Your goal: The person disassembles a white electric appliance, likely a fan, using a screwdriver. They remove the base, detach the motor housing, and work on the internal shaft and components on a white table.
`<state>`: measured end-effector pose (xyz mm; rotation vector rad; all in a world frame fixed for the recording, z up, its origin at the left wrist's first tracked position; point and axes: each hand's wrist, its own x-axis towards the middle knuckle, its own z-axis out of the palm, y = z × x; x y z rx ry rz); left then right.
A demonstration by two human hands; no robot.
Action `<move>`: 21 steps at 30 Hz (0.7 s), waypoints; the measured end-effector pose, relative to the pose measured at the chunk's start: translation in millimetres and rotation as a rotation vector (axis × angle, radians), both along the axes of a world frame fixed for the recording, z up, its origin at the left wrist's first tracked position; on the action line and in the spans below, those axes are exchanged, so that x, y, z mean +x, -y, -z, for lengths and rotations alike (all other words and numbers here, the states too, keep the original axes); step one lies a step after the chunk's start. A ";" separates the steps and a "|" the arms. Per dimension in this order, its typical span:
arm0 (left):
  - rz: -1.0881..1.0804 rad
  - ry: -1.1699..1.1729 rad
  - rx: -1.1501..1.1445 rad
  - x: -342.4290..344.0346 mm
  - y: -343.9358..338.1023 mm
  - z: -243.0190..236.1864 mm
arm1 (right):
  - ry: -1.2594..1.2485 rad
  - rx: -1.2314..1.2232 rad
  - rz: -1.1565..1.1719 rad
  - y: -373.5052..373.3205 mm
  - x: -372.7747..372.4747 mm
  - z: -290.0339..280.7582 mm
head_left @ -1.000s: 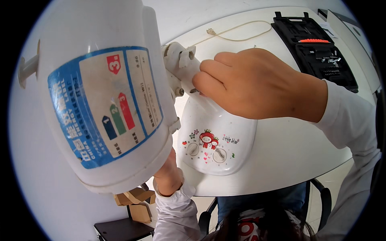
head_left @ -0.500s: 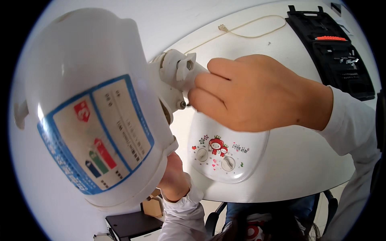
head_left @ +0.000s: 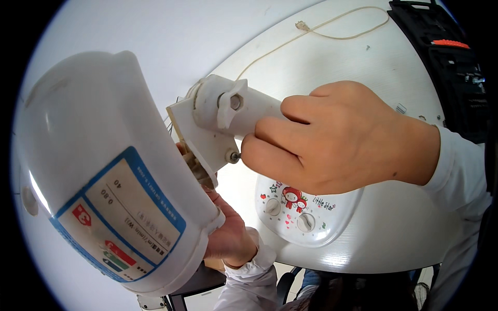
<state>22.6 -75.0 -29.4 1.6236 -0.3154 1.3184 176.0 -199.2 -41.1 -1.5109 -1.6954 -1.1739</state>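
Note:
A white fan stands in front of me. Its rounded motor cover (head_left: 98,119), bearing a blue-edged label, hangs tilted at the left. My left hand (head_left: 231,228) grips the cover's lower right rim from below; some of its fingers are hidden. Between cover and white neck (head_left: 254,111) shows a flat bracket plate (head_left: 205,137) with a wing-shaped knob (head_left: 231,106) above it. My right hand (head_left: 337,137) is closed in front of the neck, fingertips against a small dark screw-like end (head_left: 236,156) at the bracket. What its curled fingers hold is hidden.
The fan base (head_left: 306,230), with two dials and cartoon prints, rests on the white table (head_left: 410,223). A pale cord with plug (head_left: 302,26) loops across the far side. At the far right lies an open black tool case (head_left: 456,88); small metal parts (head_left: 400,108) lie near it.
The motor cover has dropped and tilted away from the neck, uncovering more of the bracket plate. My right hand stays closed by the screw-like end. The whole view has shifted slightly.

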 end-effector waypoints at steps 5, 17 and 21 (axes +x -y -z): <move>0.091 0.014 -0.008 0.4 2.1 -2.3 | 0.005 0.063 -0.029 -1.2 -2.3 -0.8; -0.267 0.009 0.003 10.6 18.4 -20.3 | 0.225 -0.008 0.027 1.2 0.2 -20.4; -0.054 0.033 0.038 -3.5 -7.0 -12.3 | 0.141 -0.176 0.058 8.8 -7.1 -26.0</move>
